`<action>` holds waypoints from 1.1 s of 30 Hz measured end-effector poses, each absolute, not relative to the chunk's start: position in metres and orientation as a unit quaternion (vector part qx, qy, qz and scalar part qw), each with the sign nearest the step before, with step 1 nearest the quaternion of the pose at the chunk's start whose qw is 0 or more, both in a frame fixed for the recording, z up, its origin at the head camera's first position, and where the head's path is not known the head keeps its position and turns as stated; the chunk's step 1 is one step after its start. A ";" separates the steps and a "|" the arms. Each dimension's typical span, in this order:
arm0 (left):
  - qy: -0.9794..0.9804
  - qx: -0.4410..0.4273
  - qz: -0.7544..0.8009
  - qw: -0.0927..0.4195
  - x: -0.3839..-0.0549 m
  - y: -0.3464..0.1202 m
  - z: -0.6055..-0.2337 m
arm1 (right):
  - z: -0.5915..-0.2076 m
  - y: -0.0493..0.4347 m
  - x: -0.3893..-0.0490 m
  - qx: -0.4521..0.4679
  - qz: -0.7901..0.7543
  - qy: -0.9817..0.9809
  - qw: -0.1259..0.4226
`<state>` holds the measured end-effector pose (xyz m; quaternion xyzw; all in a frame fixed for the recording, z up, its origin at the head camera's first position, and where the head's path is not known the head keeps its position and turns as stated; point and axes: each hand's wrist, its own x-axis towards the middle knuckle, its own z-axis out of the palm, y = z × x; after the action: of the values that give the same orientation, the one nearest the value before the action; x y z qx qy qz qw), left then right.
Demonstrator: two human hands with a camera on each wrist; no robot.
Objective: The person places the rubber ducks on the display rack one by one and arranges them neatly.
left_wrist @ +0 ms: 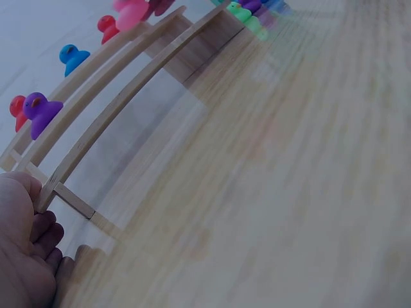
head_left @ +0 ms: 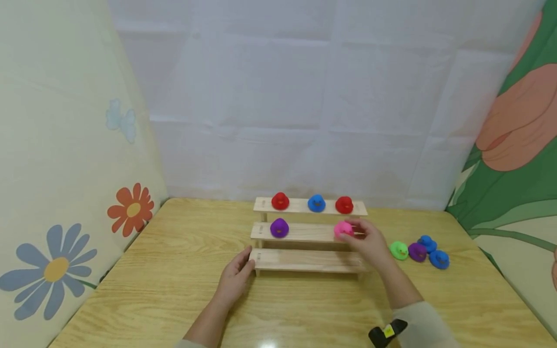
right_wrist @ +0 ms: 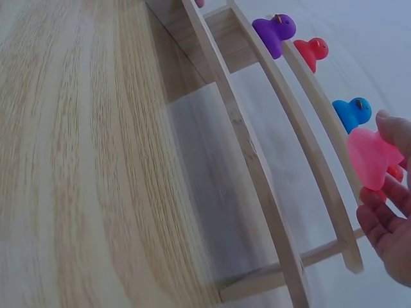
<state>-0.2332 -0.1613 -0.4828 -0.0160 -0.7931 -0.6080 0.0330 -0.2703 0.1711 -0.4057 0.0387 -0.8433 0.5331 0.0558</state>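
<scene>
Head view: nearest, the left hand [head_left: 235, 276] grips the left end of the front step [head_left: 304, 260] of the rack [head_left: 359, 262], fingers curled below the wood. A tug there could jolt the rack and topple ducks. Right of it on the table [head_left: 174, 256], a green duck [head_left: 398, 251], a purple duck [head_left: 417, 252] and two blue ducks [head_left: 439, 260] sit bunched.

Farther in, the right hand [head_left: 370, 241] pinches the pink duck [head_left: 343, 230] between thumb and fingers at the right part of the middle step [head_left: 311, 232]; whether its base touches the wood, I cannot tell. Released tilted or off-centre, it might drop over the front edge; fingertips reaching past could knock the red duck [head_left: 344, 205] just behind.

No container shows; the steps do the carrying. The middle one also bears another purple duck [head_left: 279, 228] near its left end. The top step [head_left: 298, 205] holds that red duck, a third blue duck [head_left: 316, 203] and a second red duck [head_left: 280, 201], before a white cloth [head_left: 304, 96].
</scene>
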 end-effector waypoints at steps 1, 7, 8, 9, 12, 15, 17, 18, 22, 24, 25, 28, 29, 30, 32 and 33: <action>-0.794 -0.017 -0.607 0.034 -0.233 -0.161 -0.483 | -0.406 0.169 -0.271 0.041 0.534 -0.843 0.057; -0.794 -0.019 -0.607 0.037 -0.232 -0.162 -0.483 | -0.408 0.157 -0.277 0.061 0.545 -0.834 0.063; -0.793 -0.020 -0.608 0.036 -0.232 -0.162 -0.483 | -0.408 0.155 -0.277 0.064 0.546 -0.833 0.064; -0.793 -0.022 -0.608 0.038 -0.232 -0.162 -0.483 | -0.408 0.153 -0.278 0.066 0.547 -0.832 0.064; -0.794 -0.021 -0.606 0.040 -0.232 -0.162 -0.483 | -0.408 0.147 -0.281 0.067 0.546 -0.833 0.058; -0.797 -0.020 -0.603 0.042 -0.233 -0.162 -0.483 | -0.409 0.142 -0.283 0.064 0.544 -0.835 0.044; -0.797 -0.020 -0.602 0.041 -0.233 -0.161 -0.483 | -0.409 0.139 -0.284 0.063 0.546 -0.835 0.034; -0.797 -0.020 -0.602 0.040 -0.233 -0.162 -0.483 | -0.409 0.137 -0.285 0.064 0.545 -0.835 0.031; -0.795 -0.020 -0.606 0.037 -0.232 -0.162 -0.483 | -0.408 0.131 -0.286 0.061 0.545 -0.836 0.026; -0.795 -0.023 -0.605 0.039 -0.232 -0.162 -0.483 | -0.408 0.129 -0.287 0.064 0.539 -0.839 0.027; -0.795 -0.024 -0.604 0.040 -0.232 -0.161 -0.483 | -0.408 0.127 -0.288 0.063 0.538 -0.840 0.027; -0.796 -0.028 -0.603 0.042 -0.231 -0.162 -0.483 | -0.408 0.124 -0.289 0.063 0.533 -0.844 0.026; -0.797 -0.029 -0.602 0.043 -0.231 -0.162 -0.482 | -0.408 0.123 -0.289 0.064 0.531 -0.845 0.027; -0.797 -0.029 -0.602 0.043 -0.230 -0.162 -0.482 | -0.408 0.122 -0.290 0.062 0.533 -0.844 0.026; -0.796 -0.029 -0.603 0.042 -0.230 -0.162 -0.482 | -0.408 0.120 -0.290 0.066 0.535 -0.842 0.026; -0.796 -0.028 -0.603 0.042 -0.230 -0.162 -0.481 | -0.408 0.119 -0.290 0.068 0.535 -0.842 0.026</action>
<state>-0.2302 -0.1617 -0.4815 -0.0278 -0.7959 -0.6034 0.0422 -0.2905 0.1190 -0.4082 0.0676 -0.8418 0.5350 0.0260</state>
